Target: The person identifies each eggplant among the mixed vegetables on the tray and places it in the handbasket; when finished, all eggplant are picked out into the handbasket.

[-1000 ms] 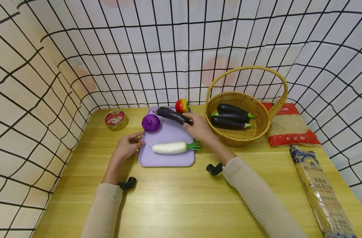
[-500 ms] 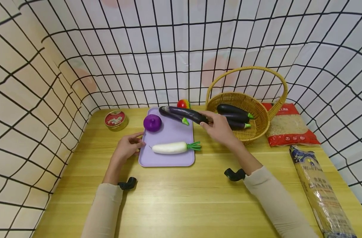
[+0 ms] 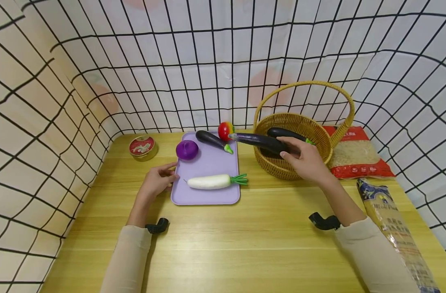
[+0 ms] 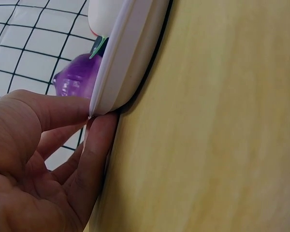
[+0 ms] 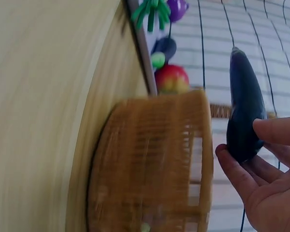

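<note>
A dark purple eggplant (image 3: 257,140) is in my right hand (image 3: 306,160), gripped by one end between thumb and fingers. It is held over the left side of the wicker basket (image 3: 281,170), its other end pointing left. In the left wrist view, my left hand (image 4: 34,150) pinches the rim of the lilac tray (image 4: 130,53), thumb above and a finger below. On that tray are a white radish (image 3: 208,182) with green leaves, a purple onion (image 3: 187,150), a smaller eggplant (image 3: 212,140) with a green stem and a red-yellow fruit (image 3: 224,130). Inside the basket another eggplant (image 3: 286,133) shows; the hand covers others.
A tall arched handle (image 3: 307,83) rises over the basket. Right of it lie a red-and-clear bag of grain (image 3: 358,152) and a long pasta packet (image 3: 391,228). A round tin (image 3: 143,147) stands left of the tray. Black wire grid (image 3: 208,73) encloses the table.
My right hand has lifted the eggplant off the tray and carried it right, to above the basket. The smaller eggplant beneath is now uncovered. My left hand stays at the tray's edge.
</note>
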Tool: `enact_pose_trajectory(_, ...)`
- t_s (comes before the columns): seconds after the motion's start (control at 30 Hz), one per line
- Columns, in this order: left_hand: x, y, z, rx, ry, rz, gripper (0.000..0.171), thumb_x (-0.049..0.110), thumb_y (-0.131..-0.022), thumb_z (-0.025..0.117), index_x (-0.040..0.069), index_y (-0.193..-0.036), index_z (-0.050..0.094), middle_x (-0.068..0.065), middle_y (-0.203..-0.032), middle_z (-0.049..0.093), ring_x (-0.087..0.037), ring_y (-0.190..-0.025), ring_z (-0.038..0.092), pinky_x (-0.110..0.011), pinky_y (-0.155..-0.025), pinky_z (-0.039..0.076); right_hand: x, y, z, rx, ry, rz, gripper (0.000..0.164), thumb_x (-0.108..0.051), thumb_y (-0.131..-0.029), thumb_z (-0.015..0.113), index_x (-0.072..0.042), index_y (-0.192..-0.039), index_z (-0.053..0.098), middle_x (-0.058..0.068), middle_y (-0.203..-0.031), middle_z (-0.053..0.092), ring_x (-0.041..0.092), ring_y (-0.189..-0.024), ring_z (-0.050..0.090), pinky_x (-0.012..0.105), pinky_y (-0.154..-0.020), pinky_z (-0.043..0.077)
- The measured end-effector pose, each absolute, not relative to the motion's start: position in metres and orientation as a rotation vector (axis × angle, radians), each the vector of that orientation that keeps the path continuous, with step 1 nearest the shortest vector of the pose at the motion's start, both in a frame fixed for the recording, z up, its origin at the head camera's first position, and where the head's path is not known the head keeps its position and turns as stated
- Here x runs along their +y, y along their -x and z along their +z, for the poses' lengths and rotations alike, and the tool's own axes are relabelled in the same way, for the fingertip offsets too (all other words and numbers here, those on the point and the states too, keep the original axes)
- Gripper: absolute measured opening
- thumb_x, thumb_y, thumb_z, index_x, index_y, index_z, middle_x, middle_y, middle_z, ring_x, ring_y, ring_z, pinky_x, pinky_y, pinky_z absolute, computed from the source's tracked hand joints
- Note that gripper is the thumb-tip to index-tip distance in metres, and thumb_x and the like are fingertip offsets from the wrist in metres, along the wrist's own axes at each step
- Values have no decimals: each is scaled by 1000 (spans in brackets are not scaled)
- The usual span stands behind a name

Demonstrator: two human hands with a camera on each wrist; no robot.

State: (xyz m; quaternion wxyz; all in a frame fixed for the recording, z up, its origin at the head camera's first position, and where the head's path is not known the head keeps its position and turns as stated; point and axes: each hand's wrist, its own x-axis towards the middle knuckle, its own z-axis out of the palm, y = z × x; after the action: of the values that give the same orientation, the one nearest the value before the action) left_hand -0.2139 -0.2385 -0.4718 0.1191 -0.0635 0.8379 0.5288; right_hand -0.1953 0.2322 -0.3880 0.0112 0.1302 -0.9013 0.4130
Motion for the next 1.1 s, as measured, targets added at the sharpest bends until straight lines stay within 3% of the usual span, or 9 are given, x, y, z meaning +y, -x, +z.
enact_pose_trajectory(0.13, -239, 214, -471, 2455, 198, 1533, 57, 14, -96, 74, 24, -149, 57, -16, -121, 64, -20, -99, 61, -27, -71, 63, 257, 190, -387, -2818, -375, 1265, 46, -21, -106, 59, -17, -152, 52, 21, -152, 52, 40, -134, 55, 45, -104, 54)
enact_pose_trajectory(0.17, -239, 214, -471, 2455, 200, 1530, 57, 14, -96, 74, 24, -149, 57, -16, -122, 64, -21, -99, 61, -27, -72, 63, 262, 190, -388, -2821, -361, 1263, 46, -21, -106, 58, -16, -152, 52, 21, -152, 52, 41, -135, 54, 41, -104, 55)
enact_pose_trajectory(0.37, -239, 213, -469, 2457, 202, 1528, 57, 13, -95, 74, 24, -149, 57, -15, -121, 64, -20, -98, 61, -27, -70, 63, 288, 190, -394, -2864, -298, 1213, 45, -21, -107, 56, -13, -151, 52, 22, -152, 52, 42, -135, 54, 52, -107, 51)
enact_pose_trajectory(0.4, -239, 213, -469, 2457, 202, 1531, 57, 13, -95, 75, 24, -149, 57, -15, -121, 64, -20, -98, 61, -27, -70, 63, 291, 191, -395, -2875, -295, 1201, 45, -22, -107, 57, -12, -151, 52, 23, -152, 51, 43, -135, 54, 59, -107, 48)
enact_pose_trajectory(0.6, -237, 212, -470, 2452, 202, 1538, 56, 14, -96, 73, 24, -149, 57, -17, -124, 63, -18, -95, 63, -28, -70, 63, 301, 189, -399, -2922, -281, 1101, 44, -22, -107, 57, -10, -149, 53, 27, -146, 55, 46, -125, 60, 55, -97, 55)
enact_pose_trajectory(0.77, -238, 213, -471, 2450, 189, 1540, 56, 14, -97, 73, 24, -149, 57, -18, -126, 63, -20, -98, 63, -28, -71, 64, 304, 190, -398, -2976, -292, 1007, 43, -22, -106, 57, -11, -148, 53, 29, -143, 56, 48, -123, 61, 61, -96, 54)
enact_pose_trajectory(0.97, -237, 213, -470, 2437, 202, 1537, 56, 14, -96, 73, 25, -149, 57, -16, -124, 63, -21, -98, 63, -30, -72, 64, 306, 194, -396, -3071, -359, 878, 43, -20, -106, 58, -10, -147, 52, 28, -136, 60, 38, -105, 61, 52, -83, 51)
enact_pose_trajectory(1.1, -238, 213, -470, 2435, 206, 1534, 55, 15, -97, 73, 26, -149, 57, -16, -124, 63, -19, -95, 63, -30, -72, 64, 307, 200, -396, -3119, -421, 831, 44, -19, -104, 60, -6, -145, 52, 29, -137, 60, 41, -112, 61, 57, -88, 51)
